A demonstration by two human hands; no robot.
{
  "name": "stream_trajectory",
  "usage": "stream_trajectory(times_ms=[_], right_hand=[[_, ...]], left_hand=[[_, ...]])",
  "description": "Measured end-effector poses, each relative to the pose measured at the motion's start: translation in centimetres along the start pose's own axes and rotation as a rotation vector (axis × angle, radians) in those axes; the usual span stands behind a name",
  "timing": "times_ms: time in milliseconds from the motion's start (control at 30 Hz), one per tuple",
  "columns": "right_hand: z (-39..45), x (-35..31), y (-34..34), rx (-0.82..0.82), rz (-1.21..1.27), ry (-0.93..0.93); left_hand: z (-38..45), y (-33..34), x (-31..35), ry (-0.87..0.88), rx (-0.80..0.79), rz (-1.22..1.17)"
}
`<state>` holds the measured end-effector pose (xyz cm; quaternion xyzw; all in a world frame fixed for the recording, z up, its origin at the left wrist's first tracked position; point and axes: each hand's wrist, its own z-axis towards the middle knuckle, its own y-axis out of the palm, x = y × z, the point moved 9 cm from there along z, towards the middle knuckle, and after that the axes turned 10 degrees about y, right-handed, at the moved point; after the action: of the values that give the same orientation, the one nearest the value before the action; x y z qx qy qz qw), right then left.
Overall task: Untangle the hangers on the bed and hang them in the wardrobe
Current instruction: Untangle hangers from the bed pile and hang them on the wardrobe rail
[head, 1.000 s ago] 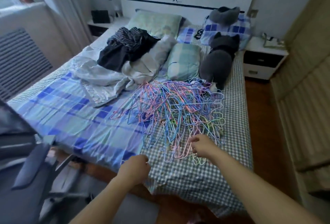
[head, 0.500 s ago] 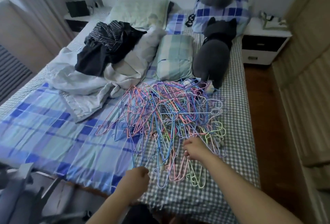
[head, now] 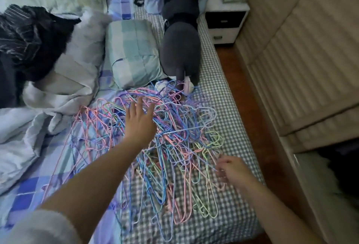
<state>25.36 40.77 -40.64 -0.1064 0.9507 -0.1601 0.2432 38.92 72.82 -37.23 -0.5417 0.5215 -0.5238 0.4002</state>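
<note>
The hangers (head: pixel 171 146) lie in one tangled pile on the bed (head: pixel 223 96) — thin wire ones in pink, blue, purple, green and yellow, spread from the middle of the view down to abt 6 o'clock, on the grey checked sheet.

The left hand (head: pixel 138 123) is over the far-left part of the pile, a little to 11 o'clock from the pile's middle. Its fingers are straight and spread and it holds nothing; if the palm touches the wires I cannot tell.

The right hand (head: pixel 231 170) is at the pile's edge at abt 4 o'clock. Its fingers are curled and they pinch thin hanger wire there — which colour is too blurred to say.

At 12 o'clock from the pile lies a grey plush cat (head: pixel 180 49), its lower end touching the hangers. Just beside it, at 11 o'clock, is a green checked pillow (head: pixel 134 53). At 9–10 o'clock are a white duvet (head: pixel 64 80) and dark clothes (head: pixel 25 39) on top of it. A nightstand (head: pixel 225 22) stands at 1 o'clock, and the wardrobe (head: pixel 303 59) w/ ribbed beige front fills the 3 o'clock side; its lower right part looks open and dark.
</note>
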Motion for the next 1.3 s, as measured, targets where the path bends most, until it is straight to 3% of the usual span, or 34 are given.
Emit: stream_trajectory(times_ms=[167,333,533,800,900,967,1067,1133,1300], right_hand=[[-0.5,0.8,-0.5,0.073,0.034,0.048],[-1.1,2.6,2.9,-0.020,0.058,0.109],[-3.2,1.4,4.5,-0.031,0.043,0.073],[-2.0,-4.8,3.5,0.099,0.097,-0.020],[-2.2,-7.8,4.9,0.129,-0.018,-0.103],[-3.0,-10.5,5.3,0.234,-0.246,-0.235],[-4.6,-15.6,3.0,0.543,-0.509,-0.472],[-3.7,-18.0,0.7,0.685,-0.619,-0.487],[1.5,-17.5,0.5,0.350,-0.552,-0.216]], left_hand=[[5.0,3.7,-2.9,0.022,-0.378,-0.136],[1.3,-1.1,0.2,0.042,-0.118,-0.255],[-10.3,-2.5,0.3,0.122,0.027,-0.356],[-21.8,-2.9,-9.9,-0.285,0.177,-0.517],[-24.0,-3.4,-11.4,-0.384,0.199,-0.496],[-25.0,-3.7,-11.2,-0.434,0.216,-0.537],[-26.9,-3.5,-10.6,-0.549,0.230,-0.624],[-28.7,-3.1,-10.5,-0.619,0.228,-0.649],[-32.6,-2.3,-11.0,-0.750,0.236,-0.643]])
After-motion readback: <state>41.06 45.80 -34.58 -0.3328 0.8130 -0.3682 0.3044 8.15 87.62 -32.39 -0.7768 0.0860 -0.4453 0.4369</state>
